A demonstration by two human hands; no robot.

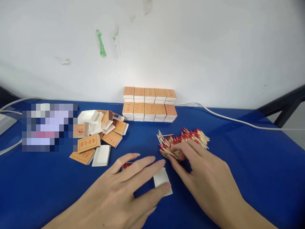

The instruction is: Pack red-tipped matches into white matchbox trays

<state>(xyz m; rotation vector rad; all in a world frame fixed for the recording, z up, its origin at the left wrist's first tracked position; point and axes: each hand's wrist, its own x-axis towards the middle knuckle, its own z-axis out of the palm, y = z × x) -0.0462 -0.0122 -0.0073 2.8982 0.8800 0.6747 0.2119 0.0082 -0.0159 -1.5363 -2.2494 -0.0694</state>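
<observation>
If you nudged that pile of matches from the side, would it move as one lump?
Probably not. The matches lie loose and crisscrossed, with nothing binding them, so they would likely scatter. Being thin round sticks, strays may roll on the blue cloth. The right hand pinches just a few, which suggests they are light.

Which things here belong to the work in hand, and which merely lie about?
In hand: left hand on a white tray with some matches in it; right hand in the match pile.

Lying about: stacked boxes, loose sleeves and trays, white cable, blue table.
</observation>
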